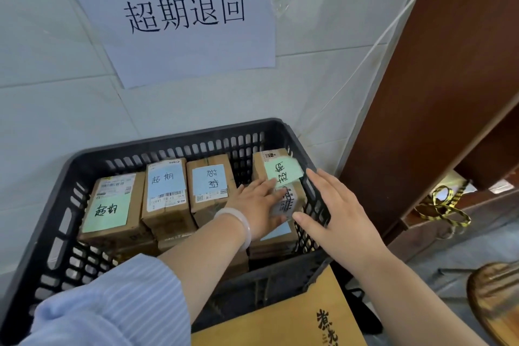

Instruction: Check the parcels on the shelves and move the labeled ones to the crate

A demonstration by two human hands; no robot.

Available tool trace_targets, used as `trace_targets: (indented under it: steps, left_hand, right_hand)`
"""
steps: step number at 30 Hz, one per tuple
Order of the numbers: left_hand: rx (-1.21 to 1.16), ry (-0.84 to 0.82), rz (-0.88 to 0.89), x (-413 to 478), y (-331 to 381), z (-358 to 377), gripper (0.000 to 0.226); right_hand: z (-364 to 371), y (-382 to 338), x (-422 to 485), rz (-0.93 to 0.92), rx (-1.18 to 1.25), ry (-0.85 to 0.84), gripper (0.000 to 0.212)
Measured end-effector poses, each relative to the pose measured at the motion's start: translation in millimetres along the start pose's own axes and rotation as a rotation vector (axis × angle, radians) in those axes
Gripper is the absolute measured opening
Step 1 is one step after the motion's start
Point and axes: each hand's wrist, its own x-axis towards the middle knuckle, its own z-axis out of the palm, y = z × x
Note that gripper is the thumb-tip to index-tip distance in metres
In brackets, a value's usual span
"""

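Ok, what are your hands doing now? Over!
Left hand flat on the green-labelled parcel, inside the crate. Right hand open by the crate's right wall. Nothing blocking the parcel.

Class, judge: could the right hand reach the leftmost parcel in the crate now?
Probably not directly: the left hand and forearm lie between the right hand and that leftmost parcel.

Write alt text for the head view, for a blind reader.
A person's left hand rests on the rightmost parcel in a black crate of labeled parcels; the open right hand is at the crate's right wall. A paper sign hangs above.
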Motion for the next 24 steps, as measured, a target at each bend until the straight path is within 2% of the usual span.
trace_targets:
  steps: [3,7,10,15,17,19,24]
  left_hand:
    - [-0.011,0.008,-0.060,10,0,-6,0.070]
    - [-0.032,0.045,-0.053,-8,-4,-11,0.068]
    - [-0.057,0.161,-0.117,-41,-16,-15,0.068]
    - [-0.110,0.450,-0.300,-125,-36,-15,0.073]
    - [-0.080,0.552,-0.400,-163,-41,-9,0.080]
    - [-0.052,0.611,-0.530,-204,-43,1,0.076]
    - [0.011,0.649,-0.947,-314,-24,48,0.078]
  right_hand:
    - [-3,-4,1,-0.042,-0.050,-0.026,0.080]
    - [-3,-8,1,-0.094,-0.116,-0.070,0.083]
    - [2,-14,3,-0.165,-0.145,-0.113,0.085]
    - [23,-52,5,-0.365,-0.114,-0.186,0.085]
    - [34,-75,2,-0.492,-0.130,-0.232,0.085]
    - [46,-99,-6,-0.622,-0.148,-0.294,0.086]
    - [92,-161,-46,-0.999,-0.128,-0.444,0.088]
